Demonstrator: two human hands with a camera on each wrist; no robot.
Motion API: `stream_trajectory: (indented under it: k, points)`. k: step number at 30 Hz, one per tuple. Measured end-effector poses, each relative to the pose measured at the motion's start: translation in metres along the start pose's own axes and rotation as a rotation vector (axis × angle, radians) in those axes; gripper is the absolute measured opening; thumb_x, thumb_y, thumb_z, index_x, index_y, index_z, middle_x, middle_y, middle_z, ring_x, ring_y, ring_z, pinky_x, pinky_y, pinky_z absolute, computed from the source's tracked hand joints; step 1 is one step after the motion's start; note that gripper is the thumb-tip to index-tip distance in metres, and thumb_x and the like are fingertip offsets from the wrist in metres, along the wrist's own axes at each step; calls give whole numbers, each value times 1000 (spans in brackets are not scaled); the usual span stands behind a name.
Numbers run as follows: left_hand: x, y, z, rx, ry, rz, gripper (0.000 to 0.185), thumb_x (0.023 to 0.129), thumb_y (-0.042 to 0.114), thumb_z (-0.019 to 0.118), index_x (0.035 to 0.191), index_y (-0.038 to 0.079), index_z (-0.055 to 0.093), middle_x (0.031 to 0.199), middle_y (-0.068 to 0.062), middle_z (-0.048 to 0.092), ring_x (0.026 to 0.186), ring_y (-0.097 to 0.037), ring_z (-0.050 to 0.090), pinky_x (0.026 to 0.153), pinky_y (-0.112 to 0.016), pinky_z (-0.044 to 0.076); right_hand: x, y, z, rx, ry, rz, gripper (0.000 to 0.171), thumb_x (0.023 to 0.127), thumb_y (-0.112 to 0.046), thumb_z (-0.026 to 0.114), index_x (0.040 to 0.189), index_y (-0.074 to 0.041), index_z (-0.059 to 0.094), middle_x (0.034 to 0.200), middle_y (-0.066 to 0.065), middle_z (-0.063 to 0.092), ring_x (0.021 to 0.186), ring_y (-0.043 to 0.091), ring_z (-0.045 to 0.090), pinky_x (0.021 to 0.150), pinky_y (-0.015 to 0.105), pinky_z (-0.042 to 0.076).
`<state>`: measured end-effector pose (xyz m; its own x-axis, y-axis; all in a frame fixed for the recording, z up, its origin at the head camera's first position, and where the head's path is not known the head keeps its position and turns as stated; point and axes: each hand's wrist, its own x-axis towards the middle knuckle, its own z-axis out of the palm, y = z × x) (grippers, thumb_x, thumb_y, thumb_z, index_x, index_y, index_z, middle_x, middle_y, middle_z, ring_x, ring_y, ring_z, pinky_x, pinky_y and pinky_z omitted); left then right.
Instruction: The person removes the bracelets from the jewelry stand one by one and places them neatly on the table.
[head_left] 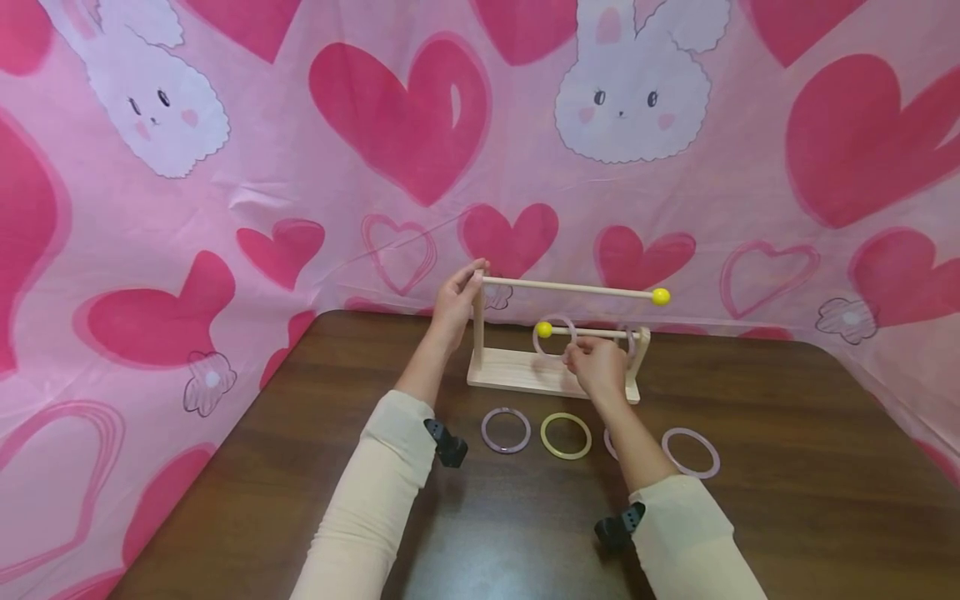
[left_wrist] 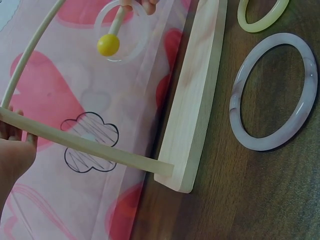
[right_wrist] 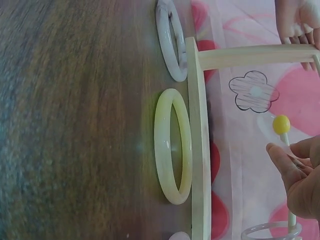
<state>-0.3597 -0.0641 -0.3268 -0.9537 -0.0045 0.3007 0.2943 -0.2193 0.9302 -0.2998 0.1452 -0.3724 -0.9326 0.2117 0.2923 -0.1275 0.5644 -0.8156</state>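
A wooden bangle stand (head_left: 517, 371) has two rods tipped with yellow balls. My left hand (head_left: 453, 308) grips the top of its left post, where the upper rod (head_left: 570, 287) begins. At the lower rod's ball (head_left: 544, 330), my right hand (head_left: 600, 367) pinches a pale translucent bangle (head_left: 536, 343). That bangle encircles the ball end in the left wrist view. Another pale bangle (head_left: 631, 342) hangs on the lower rod near the right post. On the table lie a marbled purple bangle (left_wrist: 239, 105), a yellow bangle (right_wrist: 162, 145) and a lilac bangle (head_left: 667, 446).
One more lilac bangle (head_left: 609, 446) on the table is partly hidden by my right forearm. The brown wooden table (head_left: 337, 467) meets a pink cloth (head_left: 285, 167) with hearts and rabbits behind the stand. The upper rod's yellow ball (head_left: 661, 297) sticks out to the right.
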Motion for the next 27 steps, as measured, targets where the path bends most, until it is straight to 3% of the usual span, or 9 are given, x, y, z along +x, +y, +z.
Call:
stream_trajectory:
  k: [8,27]
  points:
    - [0,0,1,-6,1,8,36,96,10,50,130,0,50,131,-11,52,121,-19,47,99,-30,36,0,-2,1,-7,-6,-7,19,88,-7,58,96,6,69,79,15,70,68,21,68,55,21,53]
    - [-2,1,1,-25,4,7,36,96,9,49,131,-1,49,132,-13,51,122,-19,46,99,-30,36,-4,1,-4,88,-40,40,20,87,-2,55,99,10,66,84,21,68,67,19,68,57,19,53]
